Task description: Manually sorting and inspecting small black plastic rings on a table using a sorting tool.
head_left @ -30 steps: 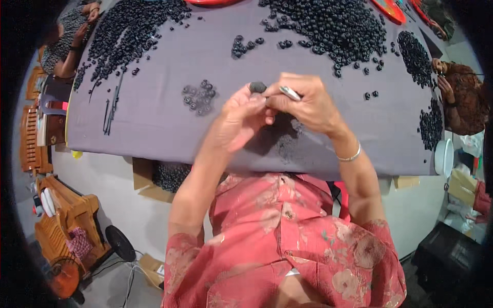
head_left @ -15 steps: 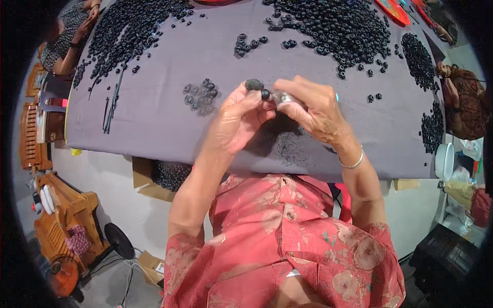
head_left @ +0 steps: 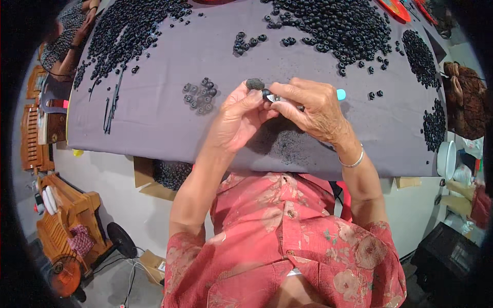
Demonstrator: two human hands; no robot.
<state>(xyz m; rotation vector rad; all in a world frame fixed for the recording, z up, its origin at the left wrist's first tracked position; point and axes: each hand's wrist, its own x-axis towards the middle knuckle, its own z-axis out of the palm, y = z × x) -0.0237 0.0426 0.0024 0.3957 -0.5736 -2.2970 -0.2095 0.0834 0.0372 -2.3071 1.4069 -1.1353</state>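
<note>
A small round black bead [head_left: 266, 94] is pinched between the thumb and forefinger of my left hand [head_left: 237, 118]. A dark, rough-looking cover [head_left: 254, 83] sits on that forefinger's tip. My right hand [head_left: 317, 109] is wrapped round a slim knife [head_left: 341, 94], whose turquoise end sticks out past the knuckles. Its short metal tip meets the right side of the bead; my fingers hide most of the handle. Left of my hands lies a small cluster of beads [head_left: 206, 94]. Dark crumbs [head_left: 290, 146] are scattered on the grey tablecloth [head_left: 159, 110] below them.
Large heaps of black beads lie at the far left [head_left: 128, 33] and far right [head_left: 344, 31], with smaller piles [head_left: 434, 126] along the right edge. Thin black sticks [head_left: 110, 110] rest at left. A white basin [head_left: 446, 160] stands by the right corner; an open carton [head_left: 146, 179] sits below the front edge.
The right hand has shifted slightly, and more of the knife's turquoise end and metal tip now shows. The left hand keeps the bead in nearly the same place.
</note>
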